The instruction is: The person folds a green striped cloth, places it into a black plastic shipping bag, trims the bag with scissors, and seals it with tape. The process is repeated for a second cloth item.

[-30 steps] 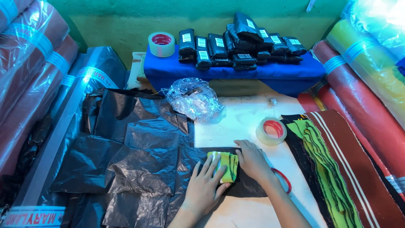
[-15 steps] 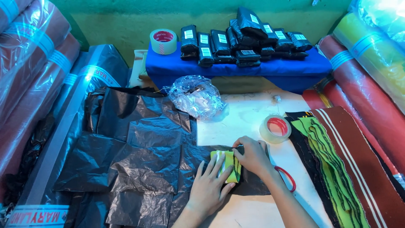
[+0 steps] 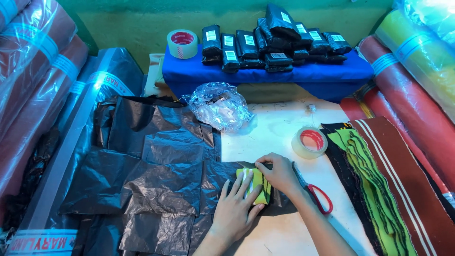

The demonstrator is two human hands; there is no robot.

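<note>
Hands both on a small folded yellow-green cloth (image 3: pixel 256 184) lying on a black plastic bag (image 3: pixel 222 182) at the near middle of the white counter (image 3: pixel 279 128). Left hand (image 3: pixel 235 208) flat on top of the cloth, fingers (image 3: pixel 242 182) spread apart and pressing down, not clamped. Right hand (image 3: pixel 279 173) curled over the cloth's far right edge, fingers together, gripping the fold. Red-handled scissors (image 3: pixel 315 192) lie just right of the right hand, touching the wrist area. Clear tape roll with red core (image 3: pixel 309 141) sits a bit farther right and far from the scissors. Pile of striped brown, green and black fabric pieces (image 3: pixel 379 180) fills the right side. More black bags (image 3: pixel 142 161) spread over the left. Crumpled clear plastic (image 3: pixel 220 106) lies far of the hands. Blue-covered shelf (image 3: pixel 265 76) at the far end carries a second tape roll (image 3: pixel 182 43) and a stack of wrapped black parcels (image 3: pixel 275 42). Wrapped fabric rolls (image 3: pixel 33 61) stand at far left and right.
</note>
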